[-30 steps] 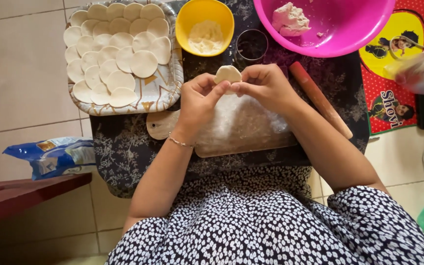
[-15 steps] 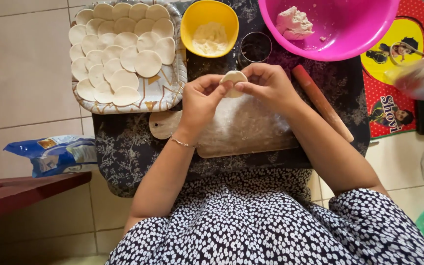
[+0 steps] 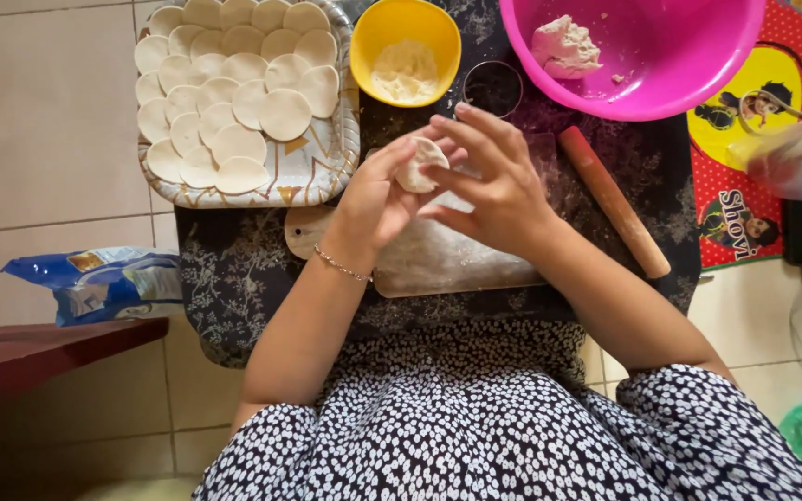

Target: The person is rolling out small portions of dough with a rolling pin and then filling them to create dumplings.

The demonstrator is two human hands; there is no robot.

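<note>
A blue and white plastic bag point(image 3: 95, 281) lay on the tiled floor point(image 3: 39, 121) at the far left, at about 9 o'clock from the hands. Above it, at roughly 10 o'clock, a patterned tray point(image 3: 313, 176) carried overlapping rows of flat round dough discs point(image 3: 234, 83). A yellow bowl point(image 3: 364, 42) with pale flour in it stood just beside the tray's right edge, at 12 o'clock from the left hand.

The left hand point(image 3: 373, 199), a thin bracelet at its wrist, was curled with its fingertips pinching the left edge of a small dough round point(image 3: 420, 164). That round was held up between both hands, above the wooden board point(image 3: 438, 260), which rested on a dark floral cloth point(image 3: 234, 278). From the left hand the dough sat at about 1 o'clock, touching the fingertips; from the right hand it sat at about 10 o'clock. The right hand point(image 3: 498, 190) was partly spread, its thumb and lower fingers closing on the dough's right edge while the upper fingers stretched out above it.

A dark ring cutter point(image 3: 493, 88) stood at 12 o'clock from the right hand. A wooden rolling pin point(image 3: 614, 202) lay slanted at 3 o'clock, near that hand but apart from it. A pink bowl point(image 3: 698, 65) holding a lump of dough point(image 3: 563, 46) stood at about 1 o'clock.
</note>
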